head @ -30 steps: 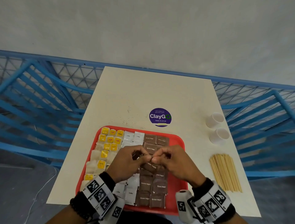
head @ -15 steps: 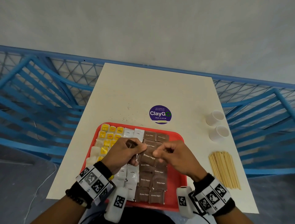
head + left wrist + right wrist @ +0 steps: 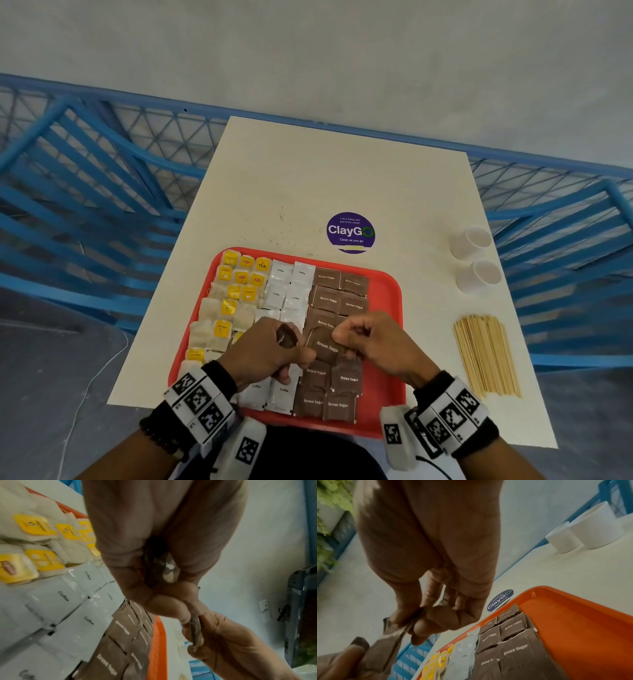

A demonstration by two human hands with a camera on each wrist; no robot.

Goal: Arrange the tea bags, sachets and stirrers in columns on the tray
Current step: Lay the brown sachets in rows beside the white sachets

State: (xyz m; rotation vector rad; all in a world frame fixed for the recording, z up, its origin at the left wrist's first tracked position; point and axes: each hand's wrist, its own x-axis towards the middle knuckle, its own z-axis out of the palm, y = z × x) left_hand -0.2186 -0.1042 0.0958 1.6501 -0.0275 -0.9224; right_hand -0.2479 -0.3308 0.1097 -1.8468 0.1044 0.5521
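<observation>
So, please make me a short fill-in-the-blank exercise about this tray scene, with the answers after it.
1. The white sachets on the red tray are labelled ____.
2. The wooden stirrers lie on the ____, outside the tray.
3. Both the left hand and the right hand pinch a sachet labelled ____.

Missing words: Coffee; table; Brown Sugar

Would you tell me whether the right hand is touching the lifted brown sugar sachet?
Touching: the head view shows the right hand pinching the brown sugar sachet.

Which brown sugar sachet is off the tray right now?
The brown sugar sachet pinched between left hand and right hand; the other sachets lie flat in columns on the tray.
</observation>
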